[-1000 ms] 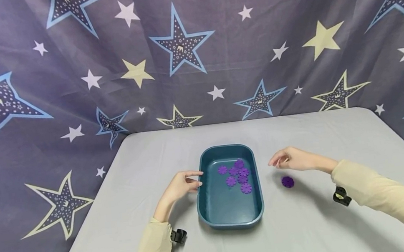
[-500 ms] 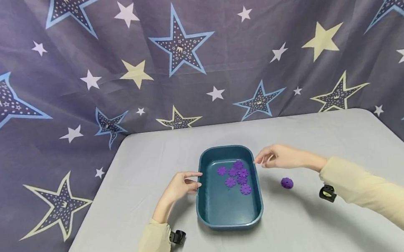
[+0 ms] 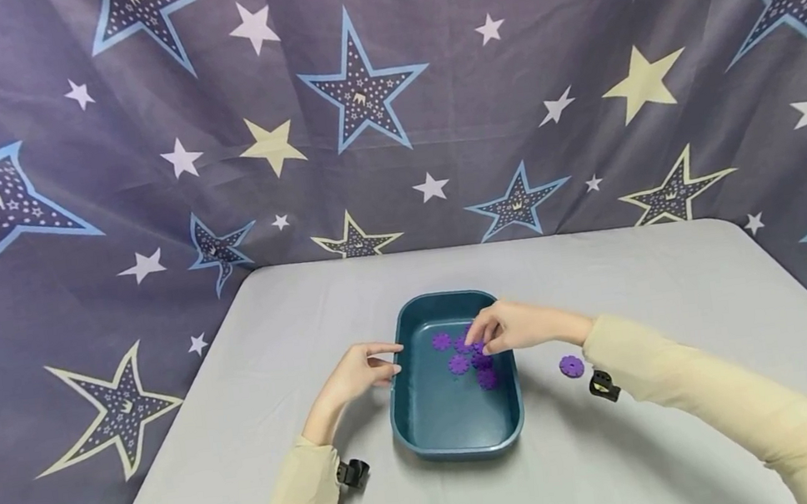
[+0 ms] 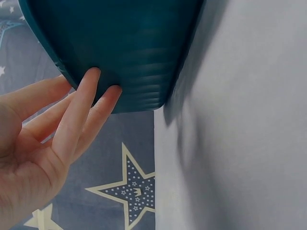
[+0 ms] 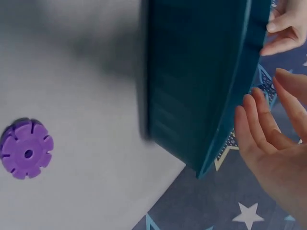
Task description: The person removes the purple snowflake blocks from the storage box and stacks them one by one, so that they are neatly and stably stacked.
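Observation:
A teal rectangular tray [image 3: 459,434] stands on the table. Several purple notched plastic discs [image 3: 458,364] lie inside it, flat and partly overlapping. At the tray's left side is my left hand [image 3: 358,373]; in the left wrist view its straight fingertips touch the outer wall and one reaches the rim. My right hand [image 3: 518,326] is over the tray's right part, above the discs, and covers some of them. Its fingers [image 5: 259,127] are slightly bent, with nothing between them in the right wrist view. Right of the tray lies another purple notched disc [image 5: 29,151], apparently stacked on a second one.
The tray and discs rest on a pale cloth-covered table [image 3: 318,296]. A dark curtain printed with stars [image 3: 368,88] hangs behind and beside it. Each wrist carries a black camera mount [image 3: 353,474]. The right forearm's sleeve [image 3: 692,385] crosses above the table beyond the loose discs.
My right hand has moved left from above the loose discs on the table, across the tray's right rim, to above the discs inside. The left hand and tray have stayed in place.

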Tool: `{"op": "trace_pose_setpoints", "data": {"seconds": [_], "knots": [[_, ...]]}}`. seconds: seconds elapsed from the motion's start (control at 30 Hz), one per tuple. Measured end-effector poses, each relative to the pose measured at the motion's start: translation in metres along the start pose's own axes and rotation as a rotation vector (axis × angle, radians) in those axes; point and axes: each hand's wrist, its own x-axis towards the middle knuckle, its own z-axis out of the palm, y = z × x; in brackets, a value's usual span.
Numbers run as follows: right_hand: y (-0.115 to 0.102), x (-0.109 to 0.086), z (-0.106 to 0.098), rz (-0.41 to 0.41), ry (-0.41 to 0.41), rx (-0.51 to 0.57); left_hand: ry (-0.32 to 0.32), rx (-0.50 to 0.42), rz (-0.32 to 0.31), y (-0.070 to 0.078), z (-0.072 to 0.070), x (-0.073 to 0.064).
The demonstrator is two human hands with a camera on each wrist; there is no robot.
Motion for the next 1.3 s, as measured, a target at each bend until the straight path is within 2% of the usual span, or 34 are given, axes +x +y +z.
{"op": "trace_pose_setpoints", "data": {"seconds": [0.37,0.67,0.87,1.03,1.13,1.3], "knots": [[0.005,0.015,0.018,-0.013,-0.134,-0.128,-0.003,0.000,0.001,-0.001,0.000,0.001],[0.006,0.019,0.022,-0.003,-0.169,-0.174,0.001,-0.004,0.001,-0.002,0.000,0.001],[0.003,0.020,0.024,0.038,-0.207,-0.199,-0.002,0.001,0.007,-0.001,0.000,0.001],[0.002,0.021,0.027,0.075,-0.247,-0.267,-0.005,0.007,0.004,0.001,0.000,0.001],[0.002,0.021,0.028,0.070,-0.259,-0.310,-0.004,0.007,0.002,0.001,0.001,0.001],[0.003,0.021,0.031,0.072,-0.259,-0.371,-0.003,0.000,0.006,-0.009,0.000,0.005]]}}
